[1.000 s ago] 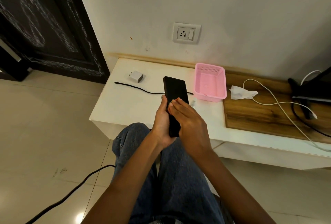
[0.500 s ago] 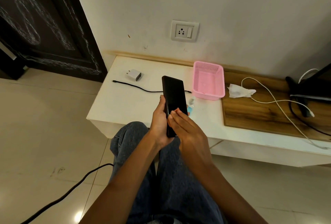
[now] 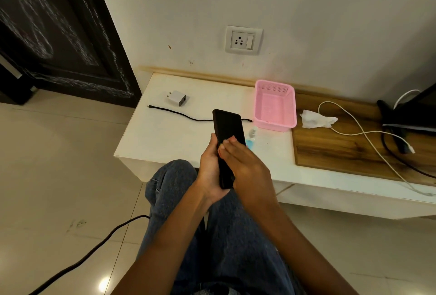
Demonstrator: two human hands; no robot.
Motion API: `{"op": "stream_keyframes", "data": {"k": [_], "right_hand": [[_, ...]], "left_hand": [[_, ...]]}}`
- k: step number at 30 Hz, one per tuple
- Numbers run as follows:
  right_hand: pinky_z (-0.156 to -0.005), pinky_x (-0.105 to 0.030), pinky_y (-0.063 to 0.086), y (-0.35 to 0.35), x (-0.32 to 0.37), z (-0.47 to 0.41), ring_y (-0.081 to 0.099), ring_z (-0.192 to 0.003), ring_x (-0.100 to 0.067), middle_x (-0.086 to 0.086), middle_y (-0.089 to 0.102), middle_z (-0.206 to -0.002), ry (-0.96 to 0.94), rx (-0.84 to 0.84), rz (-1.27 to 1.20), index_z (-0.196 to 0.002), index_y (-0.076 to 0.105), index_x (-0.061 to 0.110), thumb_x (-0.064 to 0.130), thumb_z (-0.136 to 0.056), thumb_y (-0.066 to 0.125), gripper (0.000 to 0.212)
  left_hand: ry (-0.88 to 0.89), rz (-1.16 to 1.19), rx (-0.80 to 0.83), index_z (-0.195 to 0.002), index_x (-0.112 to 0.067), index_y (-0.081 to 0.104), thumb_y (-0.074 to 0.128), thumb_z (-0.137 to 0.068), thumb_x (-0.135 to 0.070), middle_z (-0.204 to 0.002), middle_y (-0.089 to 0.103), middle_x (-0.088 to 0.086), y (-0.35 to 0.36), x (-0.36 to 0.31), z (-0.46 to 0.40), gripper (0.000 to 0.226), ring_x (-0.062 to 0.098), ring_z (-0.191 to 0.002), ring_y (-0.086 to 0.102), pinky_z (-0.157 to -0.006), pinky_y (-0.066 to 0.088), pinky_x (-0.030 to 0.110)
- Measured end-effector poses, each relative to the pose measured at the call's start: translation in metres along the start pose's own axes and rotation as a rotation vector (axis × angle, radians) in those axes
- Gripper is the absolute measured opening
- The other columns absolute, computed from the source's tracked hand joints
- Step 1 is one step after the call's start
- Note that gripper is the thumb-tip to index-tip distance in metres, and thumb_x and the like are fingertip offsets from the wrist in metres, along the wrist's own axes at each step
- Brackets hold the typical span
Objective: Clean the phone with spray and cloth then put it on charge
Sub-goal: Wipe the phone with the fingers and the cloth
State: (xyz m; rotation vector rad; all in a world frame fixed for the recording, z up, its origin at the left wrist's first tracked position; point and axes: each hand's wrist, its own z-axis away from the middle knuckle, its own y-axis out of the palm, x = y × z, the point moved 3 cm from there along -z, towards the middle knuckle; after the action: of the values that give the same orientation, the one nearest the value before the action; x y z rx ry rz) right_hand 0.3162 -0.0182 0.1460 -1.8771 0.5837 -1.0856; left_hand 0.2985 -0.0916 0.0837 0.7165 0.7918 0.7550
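Note:
A black phone (image 3: 227, 129) is held upright over my lap, in front of the white table (image 3: 165, 134). My left hand (image 3: 210, 169) grips its lower half from the left. My right hand (image 3: 245, 165) lies over the phone's lower face with straight fingers touching it. A small spray bottle (image 3: 252, 136) with blue liquid lies on the table, partly hidden behind the phone and my right hand. A crumpled white cloth (image 3: 316, 119) rests on the wooden board (image 3: 335, 150). A white charger plug (image 3: 177, 98) and a black cable (image 3: 179, 115) lie on the table's left part.
A wall socket (image 3: 243, 39) sits above the table. An empty pink basket (image 3: 274, 106) stands by the wall. A white cable (image 3: 368, 134) loops over the wooden board beside a black device (image 3: 412, 113). A dark cable (image 3: 82, 259) runs across the tiled floor.
My right fingers have slid a little lower along the phone's face. The phone has tilted slightly, and the spray bottle now shows beside it. My left hand's grip is unchanged.

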Motion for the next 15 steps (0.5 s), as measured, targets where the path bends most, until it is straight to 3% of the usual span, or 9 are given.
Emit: {"op": "stream_keyframes", "data": {"k": [3,6,10,13,15], "right_hand": [[-0.085,-0.049,0.048,-0.001,0.008,0.025,0.061,-0.103,-0.040,-0.024,0.066,-0.109,-0.100,-0.076,0.103,-0.101,0.067,-0.009,-0.010,-0.070,0.051,0.035],[-0.087,-0.041,0.048,-0.002,0.014,0.041,0.064,-0.101,-0.037,-0.019,0.069,-0.106,-0.138,-0.088,0.143,-0.098,0.069,-0.006,-0.006,-0.071,0.050,0.033],[-0.084,-0.044,0.048,-0.002,0.012,0.033,0.064,-0.098,-0.039,-0.022,0.068,-0.105,-0.084,-0.071,0.114,-0.097,0.069,-0.009,-0.013,-0.056,0.078,0.043],[-0.100,-0.034,0.040,-0.001,0.008,0.020,0.059,-0.110,-0.039,-0.023,0.063,-0.116,-0.044,-0.048,0.072,-0.107,0.064,-0.008,-0.018,-0.065,0.068,0.043],[-0.104,-0.039,0.034,-0.002,0.002,0.004,0.052,-0.119,-0.037,-0.023,0.059,-0.124,0.031,-0.030,-0.002,-0.114,0.060,-0.007,-0.021,-0.072,0.057,0.044]], "left_hand": [[0.022,-0.096,-0.037,-0.128,-0.005,0.054,0.037,-0.088,-0.065,-0.094,0.065,0.008,-0.001,-0.006,0.000,0.074,0.020,-0.087,0.060,-0.087,0.046,0.032],[0.028,-0.111,-0.037,-0.122,-0.005,0.058,0.034,-0.088,-0.065,-0.093,0.065,0.008,-0.003,-0.006,-0.001,0.073,0.019,-0.083,0.060,-0.080,0.048,0.034],[0.004,-0.081,-0.028,-0.122,-0.004,0.057,0.035,-0.088,-0.066,-0.091,0.063,0.007,-0.001,-0.004,-0.002,0.074,0.018,-0.080,0.059,-0.083,0.045,0.031],[0.013,-0.032,0.000,-0.121,-0.005,0.059,0.041,-0.086,-0.065,-0.093,0.063,0.006,0.001,-0.004,-0.002,0.071,0.018,-0.087,0.060,-0.093,0.044,0.030],[-0.001,0.015,0.004,-0.108,-0.010,0.067,0.048,-0.085,-0.063,-0.098,0.066,0.005,0.002,-0.002,0.000,0.061,0.019,-0.097,0.062,-0.100,0.043,0.033]]}}
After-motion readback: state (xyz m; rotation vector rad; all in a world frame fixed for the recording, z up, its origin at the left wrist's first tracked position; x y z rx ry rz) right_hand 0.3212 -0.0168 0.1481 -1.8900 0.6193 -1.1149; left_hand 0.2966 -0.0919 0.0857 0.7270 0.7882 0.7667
